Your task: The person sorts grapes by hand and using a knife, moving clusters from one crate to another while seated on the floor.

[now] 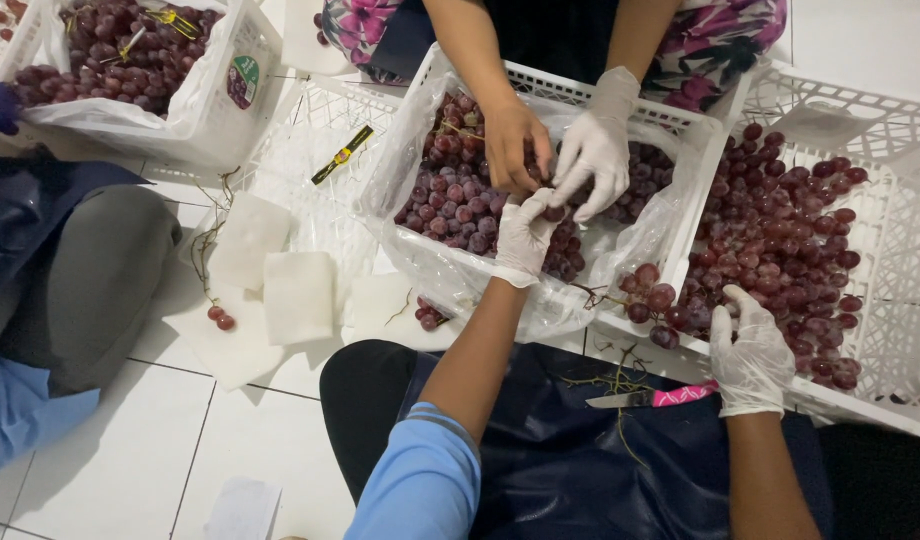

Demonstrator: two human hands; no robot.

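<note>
In the middle of the frame, the person's left hand [525,238], in a thin white glove, reaches up into a white plastic crate [570,88] with a lattice wall; its fingers are curled narrow among round, smooth red grapes [458,205], and it seems to pinch one or two of them, though the grip is partly hidden. The crate is lined with a clear, wrinkled plastic bag [645,235] that hangs over the rim. The right hand [752,358], also gloved in white, is at the lower right of the frame, with fingers spread wide and bent, resting at the near edge of a second white crate [880,130]; it holds nothing. This crate is filled with loose dark red grapes [785,235] in a heap. Just below the right hand, on the dark blue apron [580,460] over the lap, lies a small knife with a pink handle [652,398] beside some thin green stems [610,378]. From the top of the frame another person reaches into the same middle crate: a bare hand [515,148] and a gloved hand [597,150], both close together and touching the grapes near the wearer's left hand. At the upper left stands a third lined crate [230,95] with grape bunches. On the white tiled floor [180,440] at the left lie flat, soft white foam pads [298,296] and two single grapes [221,319] on a stem.
</note>
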